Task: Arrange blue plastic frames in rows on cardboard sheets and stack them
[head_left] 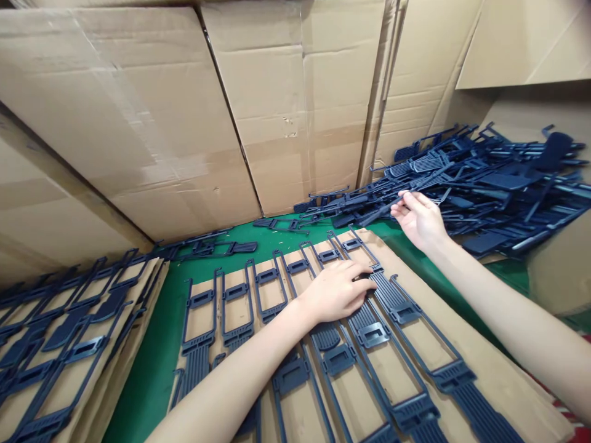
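Cardboard panels (258, 86) upright behind green surface (154, 354); tape strip (133, 117) on one; cardboard flap (530, 46) upper right.

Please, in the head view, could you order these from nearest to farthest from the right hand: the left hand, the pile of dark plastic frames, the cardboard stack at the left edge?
From the right hand:
1. Pile of dark plastic frames: directly beside and behind it.
2. Left hand: lower and to its left.
3. Cardboard stack: far left side.
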Demonstrator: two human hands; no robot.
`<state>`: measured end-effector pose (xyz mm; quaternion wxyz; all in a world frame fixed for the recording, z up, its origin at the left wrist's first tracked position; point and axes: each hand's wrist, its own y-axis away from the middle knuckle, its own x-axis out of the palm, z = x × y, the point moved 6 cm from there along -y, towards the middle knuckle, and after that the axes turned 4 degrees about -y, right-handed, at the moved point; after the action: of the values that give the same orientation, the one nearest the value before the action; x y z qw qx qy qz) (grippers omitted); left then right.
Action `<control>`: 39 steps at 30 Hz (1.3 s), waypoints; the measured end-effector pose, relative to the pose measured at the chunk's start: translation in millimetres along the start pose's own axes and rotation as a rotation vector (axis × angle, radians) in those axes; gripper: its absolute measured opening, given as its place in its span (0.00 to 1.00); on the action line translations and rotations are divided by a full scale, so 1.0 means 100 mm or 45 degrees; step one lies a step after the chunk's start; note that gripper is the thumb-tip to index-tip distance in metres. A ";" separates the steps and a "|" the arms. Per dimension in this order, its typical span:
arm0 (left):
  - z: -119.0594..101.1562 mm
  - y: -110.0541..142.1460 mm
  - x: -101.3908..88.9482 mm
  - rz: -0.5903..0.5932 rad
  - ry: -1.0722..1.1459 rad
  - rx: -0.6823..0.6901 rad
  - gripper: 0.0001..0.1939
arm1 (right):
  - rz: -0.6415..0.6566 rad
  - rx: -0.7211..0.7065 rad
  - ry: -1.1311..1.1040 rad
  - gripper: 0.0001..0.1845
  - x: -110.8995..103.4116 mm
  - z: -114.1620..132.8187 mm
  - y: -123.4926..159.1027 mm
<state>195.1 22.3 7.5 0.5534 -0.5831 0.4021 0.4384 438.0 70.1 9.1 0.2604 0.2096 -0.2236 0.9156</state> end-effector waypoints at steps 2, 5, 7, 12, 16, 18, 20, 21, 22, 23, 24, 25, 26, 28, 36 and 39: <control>0.00 0.00 -0.01 0.001 0.015 0.002 0.15 | -0.015 0.098 -0.104 0.12 -0.09 -0.07 0.02; 0.00 0.00 -0.02 0.009 0.037 -0.005 0.16 | -0.031 0.197 -0.272 0.11 -0.18 -0.06 0.03; 0.01 0.00 -0.03 0.020 0.050 -0.018 0.16 | -0.032 0.248 -0.391 0.11 -0.21 -0.01 0.05; 0.01 0.00 -0.05 0.016 0.062 -0.025 0.16 | 0.063 0.415 -0.633 0.20 -0.12 0.00 0.16; 0.01 0.00 -0.05 0.012 0.067 -0.015 0.16 | 0.108 0.503 -0.720 0.27 -0.08 -0.08 0.24; 0.01 -0.01 -0.05 0.014 0.072 -0.021 0.16 | 0.111 0.526 -0.742 0.29 -0.08 -0.10 0.25; 0.01 -0.01 -0.06 0.012 0.079 -0.025 0.16 | 0.109 0.549 -0.755 0.30 -0.08 -0.12 0.26; 0.01 -0.01 -0.06 0.011 0.083 -0.026 0.16 | 0.106 0.558 -0.760 0.31 -0.08 -0.12 0.26; 0.02 -0.01 -0.07 0.009 0.087 -0.026 0.16 | 0.103 0.569 -0.763 0.31 -0.09 -0.13 0.26; 0.02 -0.01 -0.07 0.007 0.091 -0.023 0.16 | 0.099 0.579 -0.762 0.32 -0.09 -0.14 0.26; 0.02 -0.01 -0.07 0.004 0.094 -0.019 0.16 | 0.097 0.587 -0.761 0.31 -0.10 -0.15 0.26; 0.02 -0.01 -0.07 0.000 0.097 -0.014 0.16 | 0.094 0.594 -0.759 0.31 -0.10 -0.17 0.26; 0.02 -0.01 -0.06 -0.005 0.099 -0.010 0.16 | 0.093 0.601 -0.755 0.31 -0.11 -0.18 0.26; 0.02 -0.01 -0.06 -0.013 0.100 -0.005 0.16 | 0.089 0.610 -0.746 0.31 -0.13 -0.21 0.26; 0.00 -0.01 -0.05 -0.029 0.084 0.024 0.15 | 0.114 0.599 -0.665 0.34 -0.13 -0.26 0.28; 0.00 0.00 -0.06 -0.035 0.082 0.037 0.15 | 0.119 0.603 -0.603 0.34 -0.11 -0.27 0.30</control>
<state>193.9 22.3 13.0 0.5544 -0.5943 0.4179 0.4060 422.3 57.4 -27.5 0.1031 0.4607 -0.0682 0.8789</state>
